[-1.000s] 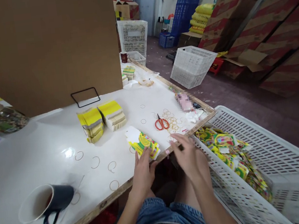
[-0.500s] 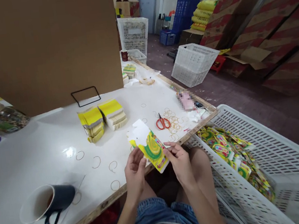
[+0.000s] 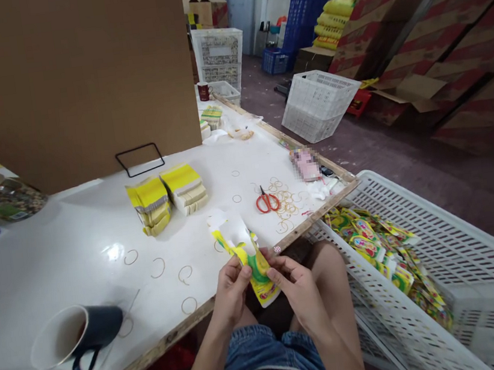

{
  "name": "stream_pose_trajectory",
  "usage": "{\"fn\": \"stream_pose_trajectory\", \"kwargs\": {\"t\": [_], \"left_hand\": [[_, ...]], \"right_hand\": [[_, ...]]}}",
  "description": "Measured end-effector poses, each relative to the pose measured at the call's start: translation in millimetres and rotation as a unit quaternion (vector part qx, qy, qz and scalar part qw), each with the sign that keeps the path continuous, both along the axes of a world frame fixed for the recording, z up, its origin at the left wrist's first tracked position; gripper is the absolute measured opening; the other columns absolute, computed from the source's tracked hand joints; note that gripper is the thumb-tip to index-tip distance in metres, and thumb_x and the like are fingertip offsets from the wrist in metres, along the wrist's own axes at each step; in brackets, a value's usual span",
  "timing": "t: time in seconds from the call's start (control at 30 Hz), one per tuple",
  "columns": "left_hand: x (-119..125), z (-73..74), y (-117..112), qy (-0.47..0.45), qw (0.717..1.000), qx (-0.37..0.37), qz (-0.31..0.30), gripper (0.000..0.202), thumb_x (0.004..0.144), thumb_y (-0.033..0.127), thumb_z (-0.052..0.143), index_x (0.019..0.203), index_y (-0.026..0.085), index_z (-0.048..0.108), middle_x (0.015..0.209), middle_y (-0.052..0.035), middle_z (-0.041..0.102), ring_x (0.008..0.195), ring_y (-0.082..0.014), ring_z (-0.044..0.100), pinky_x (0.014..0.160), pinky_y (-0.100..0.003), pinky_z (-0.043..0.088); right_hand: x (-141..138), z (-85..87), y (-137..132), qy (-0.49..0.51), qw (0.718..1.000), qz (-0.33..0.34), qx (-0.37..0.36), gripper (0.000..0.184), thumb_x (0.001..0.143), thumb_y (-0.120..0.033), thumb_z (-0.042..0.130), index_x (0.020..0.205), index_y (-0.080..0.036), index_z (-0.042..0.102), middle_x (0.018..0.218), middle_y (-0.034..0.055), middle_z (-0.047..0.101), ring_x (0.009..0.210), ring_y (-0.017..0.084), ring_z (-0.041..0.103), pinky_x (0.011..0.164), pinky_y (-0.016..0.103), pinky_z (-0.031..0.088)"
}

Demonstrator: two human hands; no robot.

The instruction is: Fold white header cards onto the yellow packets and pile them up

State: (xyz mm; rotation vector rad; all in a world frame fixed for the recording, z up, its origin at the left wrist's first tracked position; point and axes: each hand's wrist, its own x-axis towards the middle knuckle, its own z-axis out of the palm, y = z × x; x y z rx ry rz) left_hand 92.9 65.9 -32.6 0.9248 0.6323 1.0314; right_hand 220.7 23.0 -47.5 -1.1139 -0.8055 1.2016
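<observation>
Over the table's front edge, both hands grip a yellow-and-green printed packet (image 3: 259, 277), its surface bent and its white inner side showing at the top. My left hand (image 3: 233, 284) pinches its left side between thumb and fingers. On the opposite side my right hand (image 3: 293, 279) closes on it with thumb and fingertips. Red-handled scissors (image 3: 268, 201) lie on the table beyond the hands, beside a heap of rubber bands (image 3: 284, 201). Two stacks of yellow-topped packets, a left stack (image 3: 152, 205) and a right stack (image 3: 185, 188), stand farther back.
A dark blue mug (image 3: 104, 325) sits at the table's left front. To my right, a white plastic crate (image 3: 413, 205) holds many printed packets (image 3: 382, 246). A large cardboard sheet (image 3: 69, 81) rises behind the stacks. Loose rubber bands (image 3: 158, 268) dot the white tabletop (image 3: 98, 229).
The packet has moved down a little toward me and is now bent, its sides squeezed. My right hand's fingers have closed in, nearer my left hand.
</observation>
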Motion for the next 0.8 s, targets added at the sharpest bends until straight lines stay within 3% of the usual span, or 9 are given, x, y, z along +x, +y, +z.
{"fn": "stream_pose_trajectory", "kwargs": {"t": [0.17,0.3,0.4,0.47,0.53,0.67,0.73,0.8], "left_hand": [[6,-1.7,0,0.059,0.995,-0.009,0.081,0.041,0.076,0.043,0.07,0.103,0.016,0.054,0.089,-0.0072,0.072,0.086,-0.0217,0.068,0.073,-0.03,0.054],[6,6.3,-8,0.107,0.982,0.036,0.149,0.062,0.076,0.03,0.072,0.122,0.025,0.031,0.093,-0.0023,0.07,0.084,-0.0176,0.068,0.072,-0.026,0.052],[2,11.7,-13,0.123,0.987,0.065,0.086,0.064,0.081,0.028,0.067,0.129,0.026,0.025,0.099,-0.0059,0.068,0.088,-0.0199,0.068,0.075,-0.03,0.053],[-2,14.2,-15,0.133,0.987,0.083,0.034,0.06,0.084,0.029,0.063,0.132,0.024,0.028,0.105,-0.0088,0.067,0.095,-0.0214,0.066,0.082,-0.032,0.052],[-5,16.1,-15,0.131,0.987,0.091,-0.014,0.053,0.085,0.028,0.062,0.131,0.024,0.034,0.109,-0.0099,0.066,0.1,-0.0223,0.064,0.085,-0.033,0.051],[-9,19.2,-17,0.095,0.989,0.076,-0.084,0.035,0.084,0.025,0.064,0.115,0.022,0.047,0.101,-0.0073,0.068,0.091,-0.021,0.066,0.076,-0.028,0.052],[-9,20.2,-19,0.084,0.989,0.063,-0.107,0.03,0.083,0.023,0.066,0.107,0.021,0.049,0.096,-0.0062,0.069,0.087,-0.0196,0.066,0.073,-0.026,0.051],[-8,20.2,-21,0.069,0.991,0.046,-0.109,0.038,0.082,0.023,0.066,0.114,0.023,0.045,0.096,-0.0059,0.069,0.087,-0.0199,0.067,0.072,-0.027,0.052]], "right_hand": [[-5,-3.5,-4,-0.069,0.996,-0.056,-0.008,0.029,0.08,-0.044,0.066,0.078,-0.015,0.062,0.069,0.0025,0.062,0.064,0.016,0.057,0.06,0.026,0.049],[-4,-3.1,-3,-0.132,0.987,-0.088,0.01,0.025,0.081,-0.041,0.065,0.078,-0.017,0.06,0.07,0.0019,0.061,0.062,0.015,0.056,0.057,0.025,0.048],[3,1.3,-2,-0.136,0.988,-0.049,0.047,0.028,0.08,-0.037,0.067,0.1,-0.018,0.061,0.087,0.0059,0.067,0.073,0.018,0.062,0.065,0.027,0.053],[9,5.7,0,-0.124,0.989,-0.018,0.076,0.042,0.082,-0.035,0.065,0.12,-0.02,0.054,0.1,0.0079,0.066,0.083,0.019,0.064,0.072,0.029,0.054],[17,10.8,1,-0.118,0.989,0.017,0.09,0.045,0.085,-0.034,0.061,0.127,-0.022,0.051,0.101,0.007,0.066,0.084,0.019,0.064,0.073,0.028,0.054],[33,21.9,1,-0.153,0.98,0.066,0.104,0.021,0.087,-0.035,0.058,0.101,-0.02,0.063,0.084,0.0028,0.064,0.075,0.016,0.061,0.065,0.024,0.049],[37,25.9,1,-0.184,0.974,0.072,0.112,0.019,0.088,-0.036,0.056,0.086,-0.019,0.064,0.075,0.0018,0.061,0.068,0.015,0.057,0.061,0.023,0.046],[37,27.0,0,-0.208,0.969,0.064,0.118,0.022,0.089,-0.036,0.055,0.078,-0.018,0.063,0.072,0.0021,0.06,0.067,0.015,0.055,0.061,0.024,0.046]]}}
